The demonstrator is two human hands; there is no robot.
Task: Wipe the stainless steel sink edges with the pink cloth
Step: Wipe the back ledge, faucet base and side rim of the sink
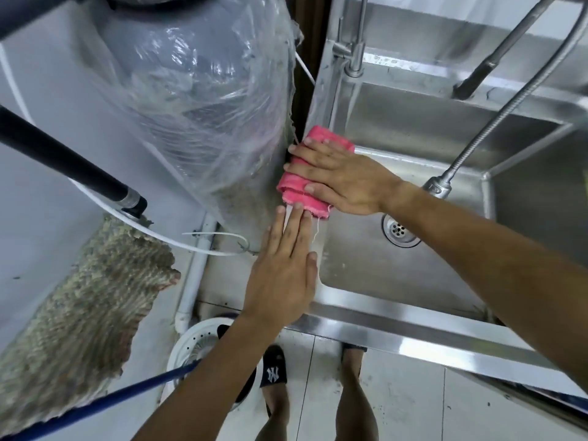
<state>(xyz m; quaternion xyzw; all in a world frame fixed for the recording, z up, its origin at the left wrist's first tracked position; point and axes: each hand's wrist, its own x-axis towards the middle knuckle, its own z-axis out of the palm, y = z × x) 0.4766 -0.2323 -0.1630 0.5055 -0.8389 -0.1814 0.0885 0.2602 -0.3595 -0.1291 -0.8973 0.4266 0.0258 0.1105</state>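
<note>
The folded pink cloth (pixel 302 189) lies on the left edge of the stainless steel sink (pixel 397 319). My right hand (pixel 343 183) presses flat on the cloth with straight, spread fingers. My left hand (pixel 283 272) rests flat on the same left edge just nearer to me, its fingertips touching the cloth's near end. Neither hand curls round anything. The basin with its round drain (pixel 399 232) lies to the right of both hands.
A large tank wrapped in clear plastic (pixel 203 116) stands tight against the sink's left edge. A flexible metal hose (pixel 496 122) and a faucet (pixel 356 43) hang over the basin. A mop head (pixel 79 300), a white bucket (pixel 194 348) and my feet are on the floor.
</note>
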